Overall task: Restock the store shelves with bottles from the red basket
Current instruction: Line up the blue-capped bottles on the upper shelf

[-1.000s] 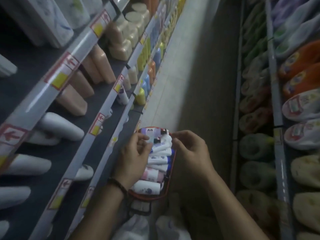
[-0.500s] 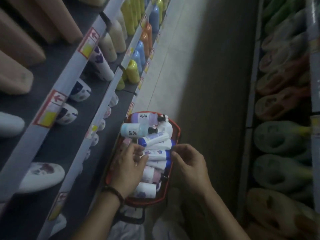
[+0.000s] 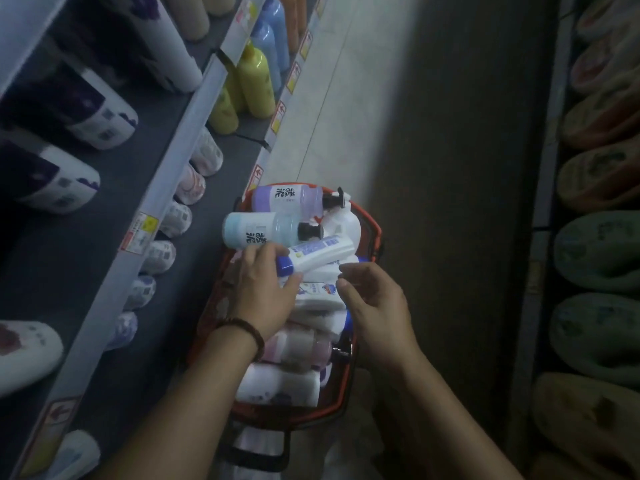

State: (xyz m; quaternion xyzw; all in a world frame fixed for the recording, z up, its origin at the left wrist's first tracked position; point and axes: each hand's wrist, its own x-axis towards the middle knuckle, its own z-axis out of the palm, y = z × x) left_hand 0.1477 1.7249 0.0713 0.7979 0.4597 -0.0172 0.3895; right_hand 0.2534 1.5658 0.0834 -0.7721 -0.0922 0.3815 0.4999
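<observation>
Downward, left hand (image 3: 263, 292) gripping bottle (image 3: 322, 252), right hand (image 3: 375, 306) hovering

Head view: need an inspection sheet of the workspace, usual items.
Surface: pale tiled aisle floor; what the basket rests on is hidden.
Job's things: red basket piled with lying bottles, with a purple bottle and a pale blue bottle on top; left shelves partly stocked.
Clutter: pale shapes below the basket, too dim to tell.
Grips: left hand holds a white tube at its blue cap end; right hand is over the basket, fingers loosely curled, no hold visible.
Cables: nothing seen.
Surroundings: yellow bottles on the left shelves; slippers on the right rack.
</observation>
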